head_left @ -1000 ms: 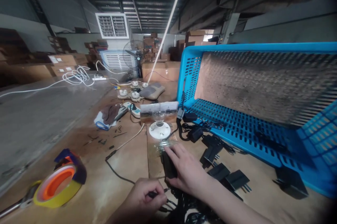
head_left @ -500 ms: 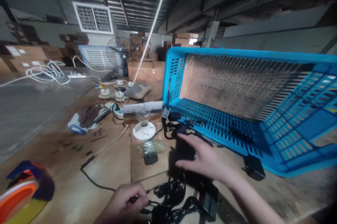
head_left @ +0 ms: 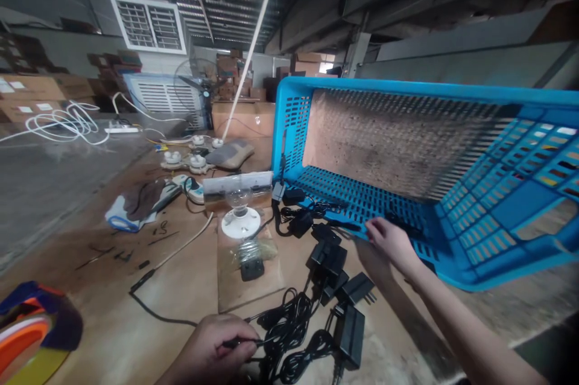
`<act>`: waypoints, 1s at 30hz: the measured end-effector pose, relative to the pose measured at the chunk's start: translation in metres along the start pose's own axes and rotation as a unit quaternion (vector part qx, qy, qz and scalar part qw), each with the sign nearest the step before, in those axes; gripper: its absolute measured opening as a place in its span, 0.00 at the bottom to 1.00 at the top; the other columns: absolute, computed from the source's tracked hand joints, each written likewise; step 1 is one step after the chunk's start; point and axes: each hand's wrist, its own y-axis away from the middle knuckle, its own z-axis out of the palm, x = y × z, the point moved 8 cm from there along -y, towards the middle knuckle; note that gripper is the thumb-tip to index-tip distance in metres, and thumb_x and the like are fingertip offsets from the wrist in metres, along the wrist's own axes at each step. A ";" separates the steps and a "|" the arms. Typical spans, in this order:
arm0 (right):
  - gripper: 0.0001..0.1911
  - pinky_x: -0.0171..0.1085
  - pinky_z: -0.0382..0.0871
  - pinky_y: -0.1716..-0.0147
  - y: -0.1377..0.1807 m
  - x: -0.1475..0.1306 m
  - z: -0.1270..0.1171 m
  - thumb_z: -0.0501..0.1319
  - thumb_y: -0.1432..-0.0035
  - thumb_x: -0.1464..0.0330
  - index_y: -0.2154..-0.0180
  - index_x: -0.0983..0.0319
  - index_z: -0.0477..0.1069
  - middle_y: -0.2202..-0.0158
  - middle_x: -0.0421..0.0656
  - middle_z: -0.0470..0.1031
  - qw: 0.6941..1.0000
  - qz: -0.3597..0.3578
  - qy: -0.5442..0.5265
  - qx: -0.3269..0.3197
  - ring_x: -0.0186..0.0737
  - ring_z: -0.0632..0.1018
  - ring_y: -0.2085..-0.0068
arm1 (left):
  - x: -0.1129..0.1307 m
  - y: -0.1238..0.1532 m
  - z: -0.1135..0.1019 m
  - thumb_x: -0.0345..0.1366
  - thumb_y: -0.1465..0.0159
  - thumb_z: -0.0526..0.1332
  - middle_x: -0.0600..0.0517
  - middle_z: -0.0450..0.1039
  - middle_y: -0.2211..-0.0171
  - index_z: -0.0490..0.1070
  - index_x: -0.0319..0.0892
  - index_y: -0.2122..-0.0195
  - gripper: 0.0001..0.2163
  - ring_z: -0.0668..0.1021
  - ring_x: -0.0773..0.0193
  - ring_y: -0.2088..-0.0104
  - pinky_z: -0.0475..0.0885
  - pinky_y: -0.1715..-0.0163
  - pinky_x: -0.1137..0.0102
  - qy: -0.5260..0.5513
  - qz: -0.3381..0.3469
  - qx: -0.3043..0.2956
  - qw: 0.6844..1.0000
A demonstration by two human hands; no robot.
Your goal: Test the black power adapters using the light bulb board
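My left hand (head_left: 217,346) sits at the bottom edge, fingers pinched on a thin black cable (head_left: 253,341) that leads into a tangle of black power adapters (head_left: 332,276). My right hand (head_left: 391,243) reaches forward and grips the lower rim of a large blue plastic crate (head_left: 434,192), which lies tipped on its side with its open face toward me. Several adapters lie just left of that hand. A clear light bulb in a white socket (head_left: 239,216) stands on a board beyond the adapters.
A roll of orange and yellow tape (head_left: 27,337) lies at the bottom left. A power strip (head_left: 187,189), a cloth, loose wires and white lamp holders (head_left: 183,160) lie farther back. Cardboard boxes, a fan and coiled white cable stand behind.
My right hand left the adapter near the bulb and moved right to the crate's lower rim. The view swung right. My left hand stayed pinched on the cable.
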 end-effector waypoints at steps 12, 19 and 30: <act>0.18 0.37 0.69 0.71 0.001 -0.185 0.015 0.67 0.45 0.51 0.68 0.60 0.74 0.73 0.40 0.75 0.959 -0.120 -0.247 -0.073 0.38 0.74 0.71 | -0.001 0.018 -0.031 0.62 0.40 0.63 0.58 0.58 0.77 0.65 0.41 0.72 0.26 0.61 0.67 0.75 0.55 0.73 0.75 0.206 -0.097 0.173 0.958; 0.19 0.33 0.66 0.70 0.131 -0.200 0.110 0.54 0.32 0.53 0.70 0.59 0.63 0.73 0.38 0.73 0.855 -0.031 -0.299 -0.422 0.34 0.72 0.70 | -0.003 0.015 -0.036 0.57 0.38 0.64 0.57 0.61 0.77 0.69 0.41 0.70 0.22 0.64 0.67 0.74 0.58 0.73 0.75 0.181 -0.098 0.193 0.959; 0.13 0.31 0.61 0.76 0.183 -0.197 0.141 0.57 0.36 0.61 0.70 0.57 0.75 0.74 0.36 0.73 0.854 -0.145 -0.109 -0.488 0.34 0.70 0.73 | -0.006 0.012 -0.014 0.48 0.41 0.66 0.53 0.72 0.74 0.74 0.39 0.71 0.15 0.67 0.67 0.75 0.60 0.74 0.75 0.145 -0.100 0.052 0.983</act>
